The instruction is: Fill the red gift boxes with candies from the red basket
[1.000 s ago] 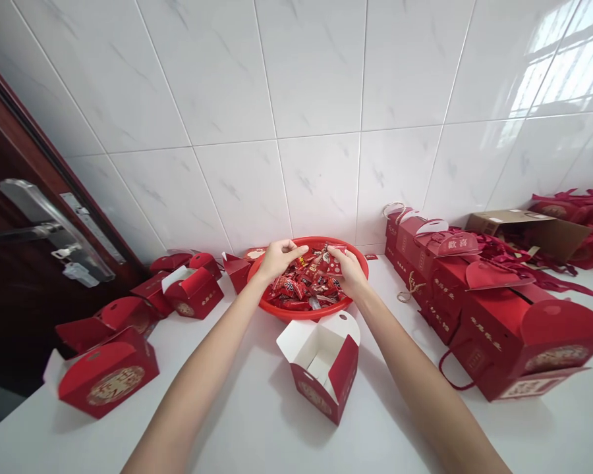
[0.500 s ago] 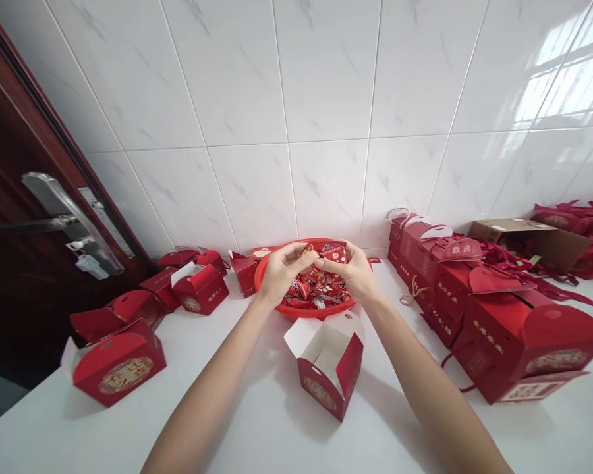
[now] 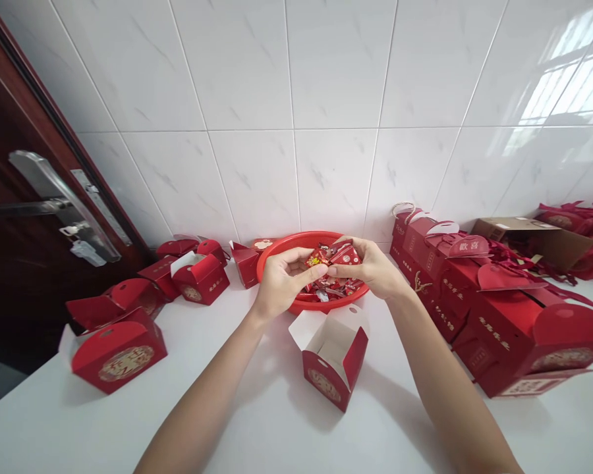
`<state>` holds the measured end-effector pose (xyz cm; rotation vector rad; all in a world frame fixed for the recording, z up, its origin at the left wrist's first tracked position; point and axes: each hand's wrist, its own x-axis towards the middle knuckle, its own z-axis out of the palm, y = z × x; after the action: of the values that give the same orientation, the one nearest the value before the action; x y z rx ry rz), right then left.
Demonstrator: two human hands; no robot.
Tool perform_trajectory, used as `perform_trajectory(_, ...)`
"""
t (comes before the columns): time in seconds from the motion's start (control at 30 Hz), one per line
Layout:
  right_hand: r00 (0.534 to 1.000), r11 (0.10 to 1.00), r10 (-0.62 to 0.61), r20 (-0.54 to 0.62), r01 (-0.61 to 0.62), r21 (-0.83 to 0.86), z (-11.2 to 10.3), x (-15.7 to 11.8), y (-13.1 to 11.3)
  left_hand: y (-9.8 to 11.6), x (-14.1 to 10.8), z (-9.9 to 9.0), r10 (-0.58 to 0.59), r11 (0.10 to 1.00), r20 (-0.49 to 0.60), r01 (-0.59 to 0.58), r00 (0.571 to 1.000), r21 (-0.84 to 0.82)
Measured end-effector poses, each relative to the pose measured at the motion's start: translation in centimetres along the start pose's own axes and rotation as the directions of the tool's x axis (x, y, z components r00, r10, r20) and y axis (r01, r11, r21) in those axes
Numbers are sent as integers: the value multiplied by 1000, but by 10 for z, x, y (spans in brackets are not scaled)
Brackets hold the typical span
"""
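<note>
Fingers of the left hand and right hand pinch wrapped sweets; bunched together, one could slip into the basket beneath, or a careless reach could knock the open box nearer than the fingers.

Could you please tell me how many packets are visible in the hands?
At least 2: a yellow-marked packet in the left hand and a red packet in the right hand. Fingers may hide more.
</note>
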<state>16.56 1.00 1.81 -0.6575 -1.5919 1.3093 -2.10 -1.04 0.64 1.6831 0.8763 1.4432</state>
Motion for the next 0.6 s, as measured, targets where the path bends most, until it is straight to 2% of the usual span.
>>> perform_trajectory(0.1,1000,1000,19,6,-19,13,2,0,0,0,-2,1,42,999,-78,-40,996,26)
perform_trajectory(0.2,995,998,54,88,-56,14,2,-2,-1,5,-2,-5,79,997,-86,-76,993,33)
perform_trajectory(0.3,990,996,94,104,-94,-5,-2,-4,-4,13,-1,-17,45,998,14,-46,999,45)
perform_trajectory(0.37,994,995,99,39,-99,-8,-6,-6,-7,17,-2,-25,-49,993,163,32,985,110)
perform_trajectory(0.43,996,996,90,-20,-91,-22,-8,-7,-10,20,-5,-29,-157,969,349,76,924,235)
perform_trajectory(0.5,997,994,76,-35,-78,-72,-8,-9,-13,23,-9,-29,-224,916,504,3,834,402)
perform_trajectory(0.53,997,991,73,-27,-76,-111,-7,-10,-15,25,-12,-28,-257,872,553,-57,792,487)
perform_trajectory(0.6,996,977,85,16,-80,-200,-5,-13,-18,30,-16,-25,-362,746,580,-146,730,650)
